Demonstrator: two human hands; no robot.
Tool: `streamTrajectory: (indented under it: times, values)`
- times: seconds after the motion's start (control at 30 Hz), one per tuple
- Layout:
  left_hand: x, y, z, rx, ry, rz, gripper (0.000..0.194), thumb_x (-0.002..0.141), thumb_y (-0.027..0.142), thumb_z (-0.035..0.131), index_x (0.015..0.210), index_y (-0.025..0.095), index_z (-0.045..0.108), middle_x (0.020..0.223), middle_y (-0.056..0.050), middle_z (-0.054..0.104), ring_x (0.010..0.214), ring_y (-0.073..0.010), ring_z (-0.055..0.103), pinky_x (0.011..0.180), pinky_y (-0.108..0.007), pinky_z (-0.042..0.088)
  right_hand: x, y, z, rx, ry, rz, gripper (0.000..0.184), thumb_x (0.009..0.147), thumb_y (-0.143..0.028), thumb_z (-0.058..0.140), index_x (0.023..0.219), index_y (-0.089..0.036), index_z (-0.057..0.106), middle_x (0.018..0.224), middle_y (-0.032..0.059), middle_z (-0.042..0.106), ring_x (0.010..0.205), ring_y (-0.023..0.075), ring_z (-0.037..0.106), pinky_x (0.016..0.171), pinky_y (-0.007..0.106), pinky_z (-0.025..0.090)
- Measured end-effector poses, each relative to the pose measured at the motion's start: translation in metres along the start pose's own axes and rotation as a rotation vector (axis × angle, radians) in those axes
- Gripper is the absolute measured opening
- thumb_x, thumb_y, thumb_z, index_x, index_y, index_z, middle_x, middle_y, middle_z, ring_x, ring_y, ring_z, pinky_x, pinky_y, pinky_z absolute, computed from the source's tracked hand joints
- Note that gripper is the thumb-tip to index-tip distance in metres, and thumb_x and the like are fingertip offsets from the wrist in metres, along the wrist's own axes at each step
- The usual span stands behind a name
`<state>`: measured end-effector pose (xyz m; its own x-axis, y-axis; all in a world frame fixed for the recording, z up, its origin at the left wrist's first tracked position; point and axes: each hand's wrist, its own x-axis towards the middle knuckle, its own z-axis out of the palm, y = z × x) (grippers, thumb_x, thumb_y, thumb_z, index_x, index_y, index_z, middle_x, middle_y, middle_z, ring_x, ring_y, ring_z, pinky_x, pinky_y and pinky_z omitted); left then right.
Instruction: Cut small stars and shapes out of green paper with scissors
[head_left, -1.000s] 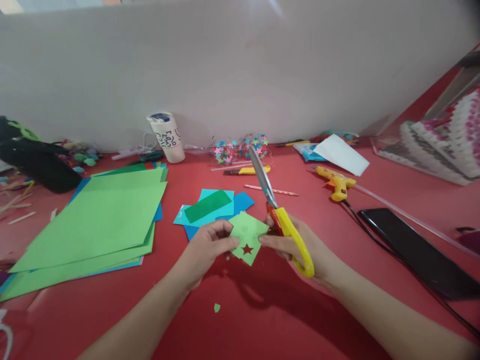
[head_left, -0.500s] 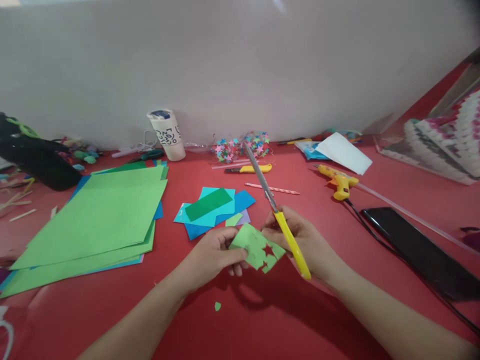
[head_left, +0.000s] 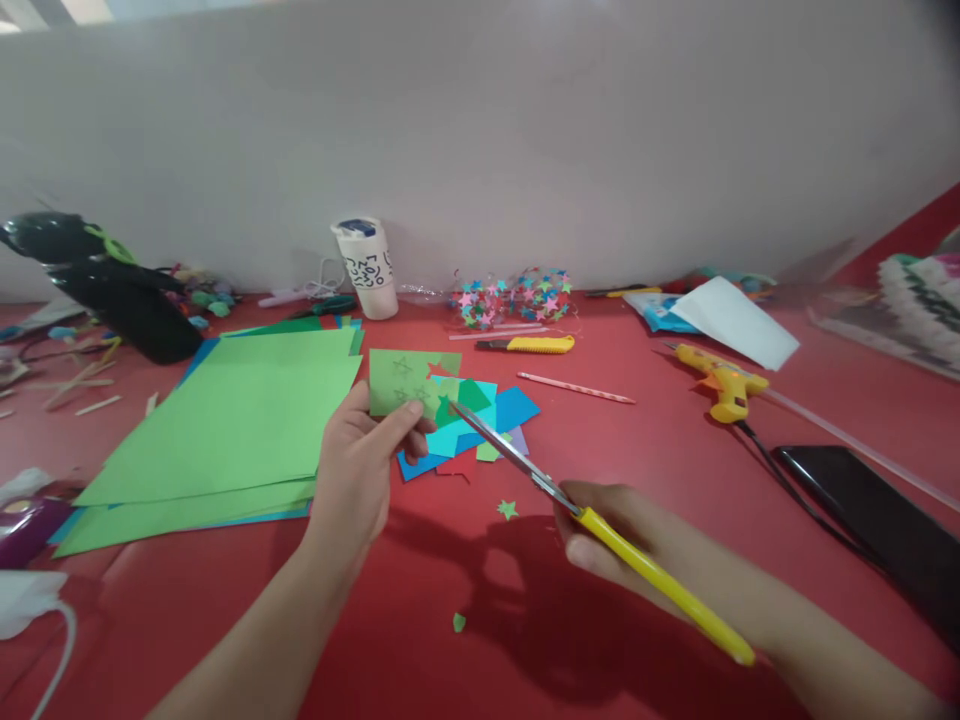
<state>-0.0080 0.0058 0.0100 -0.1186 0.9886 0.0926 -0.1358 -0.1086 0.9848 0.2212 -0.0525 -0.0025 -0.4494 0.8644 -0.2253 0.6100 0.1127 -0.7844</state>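
Note:
A small green paper piece (head_left: 384, 372) with pencilled stars and star-shaped cut-outs is pinched in my left hand (head_left: 358, 455). My right hand (head_left: 611, 525) is wrapped round yellow-handled scissors (head_left: 660, 580), whose blades look closed and point up-left, tips close to the paper's right edge. Between the hands a cut-out green star (head_left: 508, 510) lies on the red table (head_left: 420, 640). A tiny green scrap (head_left: 459, 623) rests nearer to me. Behind the held paper are coloured paper pieces (head_left: 517, 405) in blue, turquoise and green.
Large green sheets (head_left: 217, 420) are stacked at left near a black bottle (head_left: 120, 290). At the back stand a white tumbler (head_left: 367, 270) and star garlands (head_left: 514, 298). A yellow cutter (head_left: 536, 345) and a pencil (head_left: 576, 388) lie mid-table. A glue gun (head_left: 724, 385) and black phone (head_left: 862, 520) are at right.
My left hand has raised the green paper up and left. My right hand with the scissors has moved slightly right and lower, blades tilting left. A green star now lies on the table.

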Motion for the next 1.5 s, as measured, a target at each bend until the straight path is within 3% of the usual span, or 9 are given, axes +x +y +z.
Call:
streamTrajectory:
  times: [0.2, 0.53, 1.1, 1.33, 1.5]
  values:
    - [-0.005, -0.002, 0.003, -0.05, -0.038, -0.019, 0.013, 0.069, 0.02, 0.068, 0.079, 0.017, 0.06, 0.057, 0.004, 0.065, 0.044, -0.0073, 0.053, 0.043, -0.018, 0.041, 0.001, 0.001, 0.003, -0.054, 0.019, -0.012, 0.04, 0.086, -0.06, 0.04, 0.07, -0.023, 0.04, 0.064, -0.0025, 0.039, 0.058, 0.0163, 0.037, 0.048, 0.025, 0.028]
    - [-0.013, -0.003, 0.007, -0.123, -0.149, -0.092, 0.004, 0.073, 0.016, 0.067, 0.073, 0.014, 0.063, 0.059, 0.002, 0.066, 0.044, -0.0064, 0.056, 0.042, -0.016, 0.043, 0.0, -0.004, 0.011, 0.152, -0.044, -0.001, 0.052, 0.083, -0.073, 0.031, 0.07, -0.023, 0.034, 0.065, -0.0051, 0.033, 0.05, 0.0112, 0.038, 0.045, 0.024, 0.031]
    - [-0.013, -0.002, 0.007, -0.144, -0.198, -0.112, 0.003, 0.074, 0.013, 0.064, 0.072, 0.015, 0.064, 0.057, 0.002, 0.066, 0.043, -0.0058, 0.055, 0.041, -0.015, 0.043, 0.0, -0.001, 0.017, 0.289, -0.065, -0.002, 0.05, 0.085, -0.071, 0.034, 0.068, -0.023, 0.031, 0.052, -0.0086, 0.033, 0.042, 0.0089, 0.033, 0.042, 0.025, 0.018]
    - [-0.015, -0.002, 0.011, -0.247, -0.24, -0.231, 0.005, 0.073, 0.016, 0.067, 0.069, 0.014, 0.065, 0.055, 0.0, 0.067, 0.042, -0.0055, 0.054, 0.041, -0.015, 0.041, 0.003, 0.001, 0.024, 0.297, -0.018, -0.035, 0.049, 0.087, -0.067, 0.035, 0.066, -0.023, 0.031, 0.053, -0.0089, 0.031, 0.042, 0.008, 0.031, 0.042, 0.024, 0.022]
    - [-0.015, -0.002, 0.014, -0.268, -0.248, -0.235, 0.01, 0.074, 0.016, 0.066, 0.064, 0.013, 0.065, 0.054, 0.001, 0.065, 0.043, -0.0051, 0.055, 0.043, -0.014, 0.042, 0.004, 0.001, 0.028, 0.324, -0.001, -0.028, 0.049, 0.086, -0.068, 0.037, 0.067, -0.023, 0.032, 0.052, -0.0093, 0.031, 0.04, 0.0074, 0.03, 0.041, 0.024, 0.021]
